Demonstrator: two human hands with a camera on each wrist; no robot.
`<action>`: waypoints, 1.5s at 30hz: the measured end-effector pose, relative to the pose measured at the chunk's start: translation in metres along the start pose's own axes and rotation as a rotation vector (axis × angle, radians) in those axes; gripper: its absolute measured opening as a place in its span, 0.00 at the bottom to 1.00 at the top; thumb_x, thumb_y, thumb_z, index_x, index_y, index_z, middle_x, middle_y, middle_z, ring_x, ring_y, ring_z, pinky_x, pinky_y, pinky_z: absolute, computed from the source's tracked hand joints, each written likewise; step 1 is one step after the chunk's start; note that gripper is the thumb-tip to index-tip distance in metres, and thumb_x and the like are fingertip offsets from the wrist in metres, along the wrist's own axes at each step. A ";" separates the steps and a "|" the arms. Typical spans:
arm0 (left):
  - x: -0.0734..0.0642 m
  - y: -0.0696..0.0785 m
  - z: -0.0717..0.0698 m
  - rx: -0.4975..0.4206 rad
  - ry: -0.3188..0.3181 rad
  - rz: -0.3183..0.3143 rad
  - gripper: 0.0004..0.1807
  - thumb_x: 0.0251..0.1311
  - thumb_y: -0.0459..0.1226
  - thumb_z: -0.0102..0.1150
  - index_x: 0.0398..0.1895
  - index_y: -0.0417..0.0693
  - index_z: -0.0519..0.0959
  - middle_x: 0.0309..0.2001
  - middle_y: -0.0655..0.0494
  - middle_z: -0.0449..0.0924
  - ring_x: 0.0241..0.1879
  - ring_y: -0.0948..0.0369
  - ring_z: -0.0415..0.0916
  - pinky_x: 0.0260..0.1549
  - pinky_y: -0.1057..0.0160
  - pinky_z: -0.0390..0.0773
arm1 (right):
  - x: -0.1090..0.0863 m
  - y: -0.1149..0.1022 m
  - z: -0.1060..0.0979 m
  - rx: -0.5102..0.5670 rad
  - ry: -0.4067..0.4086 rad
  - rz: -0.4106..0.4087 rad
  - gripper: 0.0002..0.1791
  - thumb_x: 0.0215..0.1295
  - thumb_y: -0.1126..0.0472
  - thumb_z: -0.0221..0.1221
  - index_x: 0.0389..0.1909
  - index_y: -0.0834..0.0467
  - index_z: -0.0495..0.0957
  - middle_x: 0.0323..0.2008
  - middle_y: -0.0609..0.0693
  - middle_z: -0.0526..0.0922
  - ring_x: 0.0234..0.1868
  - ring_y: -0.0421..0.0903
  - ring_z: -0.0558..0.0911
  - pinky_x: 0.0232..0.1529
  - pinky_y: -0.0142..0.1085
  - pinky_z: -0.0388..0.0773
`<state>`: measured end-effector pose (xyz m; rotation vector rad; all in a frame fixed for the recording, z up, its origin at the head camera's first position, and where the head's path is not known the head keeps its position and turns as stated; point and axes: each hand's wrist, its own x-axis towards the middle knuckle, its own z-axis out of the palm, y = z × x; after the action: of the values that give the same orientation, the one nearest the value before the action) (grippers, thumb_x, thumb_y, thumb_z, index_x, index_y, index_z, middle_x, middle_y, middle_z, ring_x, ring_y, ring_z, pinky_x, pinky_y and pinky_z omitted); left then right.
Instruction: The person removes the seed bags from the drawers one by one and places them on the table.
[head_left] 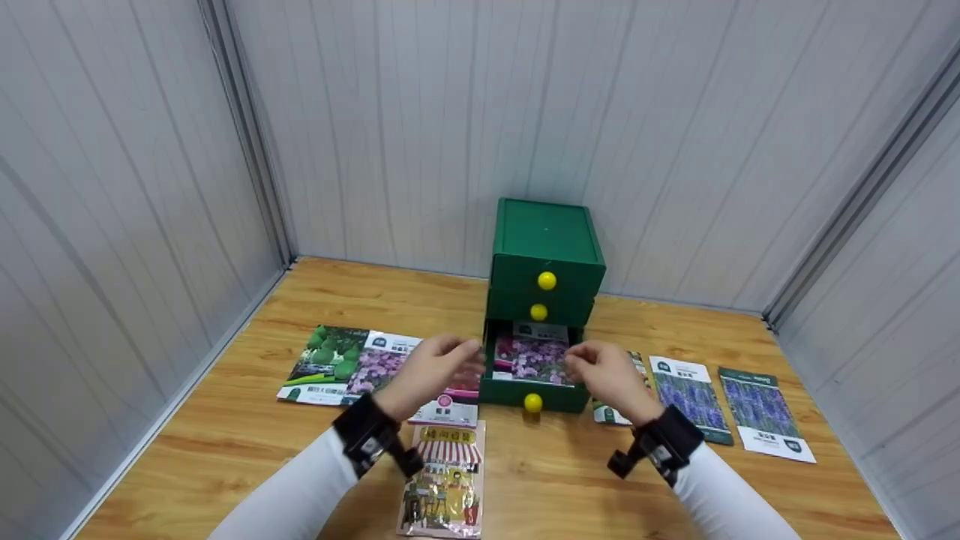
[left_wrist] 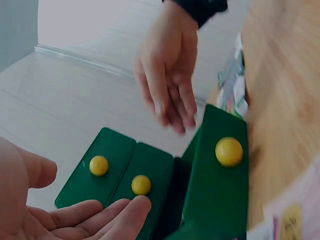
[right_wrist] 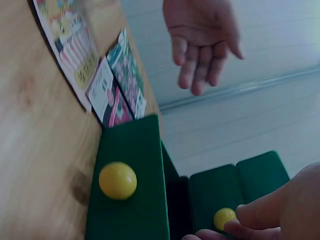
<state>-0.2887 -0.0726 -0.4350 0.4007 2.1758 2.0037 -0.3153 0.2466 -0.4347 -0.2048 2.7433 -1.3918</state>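
A small green drawer cabinet (head_left: 547, 232) has its bottom drawer (head_left: 499, 391) pulled out, its yellow knob (head_left: 532, 403) facing front. Inside lies a seed packet with pink-purple flowers (head_left: 536, 360), with a magenta-pictured packet (head_left: 504, 356) partly under it. My left hand (head_left: 439, 373) hovers by the drawer's left side, fingers loosely extended and holding nothing. Over the right side is my right hand (head_left: 609, 373), its fingers relaxed and slightly bent. Both wrist views show empty palms, the left hand (right_wrist: 205, 45) and the right hand (left_wrist: 170, 65) facing each other across the drawer.
Left of the cabinet lie a green-fruit packet (head_left: 326, 360), a purple-flower packet (head_left: 375, 367) and a magenta packet (head_left: 450, 411). A striped-awning packet (head_left: 442, 480) lies in front. Rightward are a partly hidden packet (head_left: 611, 415) and two lavender-flower packets (head_left: 688, 397). Pale panels (head_left: 405, 150) enclose the table.
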 end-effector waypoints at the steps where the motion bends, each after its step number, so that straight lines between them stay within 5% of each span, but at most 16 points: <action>1: 0.005 0.001 0.004 -0.007 -0.005 -0.006 0.24 0.88 0.47 0.55 0.64 0.33 0.80 0.57 0.38 0.87 0.59 0.42 0.87 0.60 0.46 0.87 | 0.005 0.001 0.000 -0.027 -0.002 0.010 0.15 0.87 0.60 0.57 0.61 0.63 0.87 0.49 0.56 0.91 0.47 0.51 0.89 0.45 0.44 0.86; 5: 0.025 0.007 0.019 -0.010 -0.033 -0.047 0.27 0.89 0.46 0.52 0.71 0.30 0.75 0.64 0.35 0.83 0.64 0.42 0.84 0.66 0.44 0.82 | 0.024 0.001 -0.002 -0.106 -0.049 0.049 0.18 0.87 0.60 0.55 0.66 0.65 0.84 0.51 0.57 0.89 0.44 0.51 0.86 0.38 0.40 0.81; 8: 0.040 0.008 0.029 0.000 -0.038 -0.082 0.28 0.89 0.45 0.51 0.75 0.29 0.71 0.69 0.33 0.79 0.68 0.42 0.81 0.69 0.45 0.80 | 0.034 -0.001 -0.001 -0.139 -0.088 0.049 0.20 0.88 0.60 0.54 0.69 0.67 0.81 0.57 0.60 0.87 0.50 0.54 0.86 0.50 0.47 0.86; 10: 0.050 0.006 0.034 0.013 -0.033 -0.114 0.29 0.89 0.45 0.51 0.77 0.30 0.70 0.71 0.34 0.77 0.69 0.41 0.79 0.71 0.44 0.78 | 0.039 -0.003 0.001 -0.153 -0.108 0.049 0.21 0.88 0.60 0.52 0.71 0.68 0.79 0.62 0.61 0.85 0.60 0.56 0.84 0.63 0.54 0.83; 13: 0.063 0.002 0.040 0.057 -0.025 -0.147 0.30 0.88 0.46 0.52 0.78 0.31 0.69 0.70 0.36 0.77 0.70 0.40 0.77 0.71 0.43 0.78 | 0.045 -0.006 0.006 -0.181 -0.136 0.065 0.23 0.88 0.60 0.51 0.73 0.69 0.77 0.66 0.64 0.83 0.66 0.60 0.82 0.69 0.60 0.79; 17: 0.077 -0.003 0.045 0.154 -0.024 -0.171 0.26 0.87 0.48 0.51 0.71 0.34 0.74 0.48 0.48 0.82 0.47 0.52 0.83 0.53 0.57 0.83 | 0.052 -0.006 0.012 -0.253 -0.170 0.086 0.23 0.88 0.61 0.51 0.72 0.71 0.77 0.66 0.66 0.83 0.63 0.59 0.83 0.67 0.59 0.81; 21: 0.087 -0.008 0.052 0.193 -0.031 -0.213 0.17 0.87 0.48 0.50 0.52 0.42 0.76 0.28 0.58 0.67 0.26 0.62 0.64 0.33 0.60 0.67 | 0.057 -0.006 0.018 -0.308 -0.182 0.086 0.22 0.86 0.62 0.51 0.68 0.73 0.79 0.56 0.64 0.85 0.49 0.55 0.84 0.56 0.51 0.85; 24: 0.093 -0.013 0.056 0.196 -0.030 -0.243 0.19 0.87 0.48 0.50 0.55 0.39 0.77 0.33 0.57 0.69 0.30 0.60 0.67 0.37 0.59 0.69 | 0.059 -0.007 0.023 -0.336 -0.179 0.088 0.21 0.84 0.63 0.50 0.65 0.73 0.80 0.48 0.61 0.84 0.41 0.53 0.82 0.45 0.46 0.80; 28: 0.098 -0.020 0.062 0.206 -0.025 -0.267 0.26 0.85 0.47 0.51 0.72 0.36 0.74 0.44 0.49 0.75 0.39 0.56 0.72 0.46 0.53 0.74 | 0.058 -0.009 0.027 -0.339 -0.178 0.101 0.22 0.83 0.64 0.50 0.66 0.74 0.77 0.45 0.60 0.81 0.36 0.50 0.78 0.40 0.43 0.75; 35: 0.103 -0.024 0.065 0.278 -0.029 -0.267 0.34 0.85 0.48 0.52 0.81 0.33 0.68 0.69 0.41 0.76 0.56 0.52 0.76 0.64 0.49 0.78 | 0.059 -0.013 0.034 -0.250 -0.158 0.130 0.17 0.82 0.64 0.49 0.58 0.71 0.78 0.31 0.51 0.72 0.26 0.46 0.72 0.32 0.40 0.69; 42: 0.103 -0.023 0.064 0.273 -0.051 -0.265 0.33 0.85 0.48 0.51 0.81 0.32 0.68 0.61 0.41 0.78 0.44 0.55 0.74 0.45 0.57 0.74 | 0.063 -0.005 0.041 -0.164 -0.152 0.156 0.11 0.80 0.65 0.48 0.44 0.64 0.78 0.27 0.47 0.69 0.24 0.44 0.68 0.30 0.37 0.66; 45: 0.103 -0.023 0.063 0.267 -0.058 -0.268 0.34 0.85 0.48 0.51 0.81 0.33 0.68 0.63 0.42 0.77 0.48 0.53 0.76 0.50 0.55 0.77 | 0.062 -0.002 0.042 -0.114 -0.145 0.167 0.10 0.81 0.66 0.49 0.36 0.59 0.75 0.25 0.46 0.68 0.23 0.43 0.68 0.27 0.35 0.64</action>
<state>-0.3708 0.0169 -0.4573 0.1829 2.3243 1.5528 -0.3718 0.2029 -0.4569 -0.0752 2.6530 -1.1350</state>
